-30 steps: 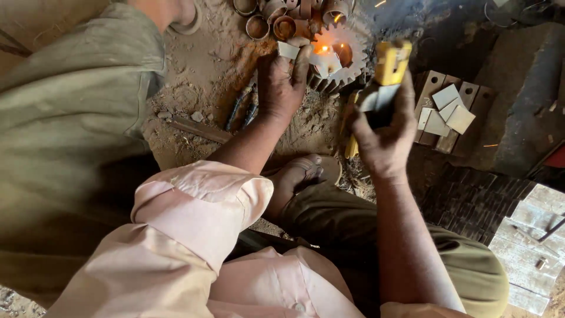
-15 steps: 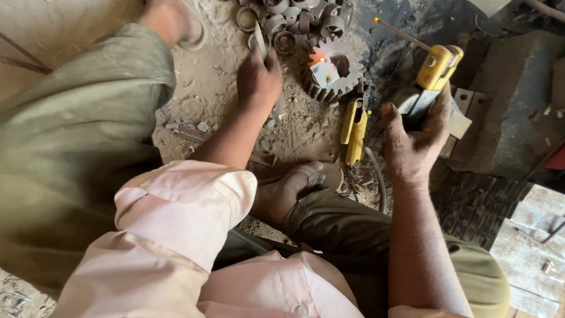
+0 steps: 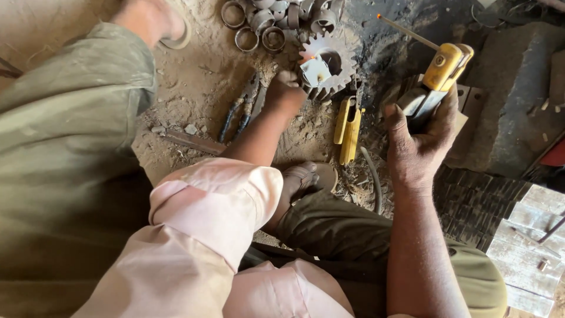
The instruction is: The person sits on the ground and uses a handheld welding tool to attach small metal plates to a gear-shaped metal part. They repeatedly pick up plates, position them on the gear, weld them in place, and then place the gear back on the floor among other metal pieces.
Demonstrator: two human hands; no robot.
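Though littered, sandy floor [image 3: 194,88] under gear [image 3: 348,59]

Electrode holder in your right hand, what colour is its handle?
Yellow. The electrode holder shows best in the head view, gripped by the right hand.

— What can't be made out here?

— The left hand [image 3: 285,93] shows only its back; its fingertips are hidden against the toothed gear [image 3: 327,66]. The right hand [image 3: 421,138] covers the lower part of the yellow electrode holder [image 3: 438,76].

— And at the edges?

— The metal rings [image 3: 276,20] are cut off at the top. A foot [image 3: 154,20] there is blurred and cropped.
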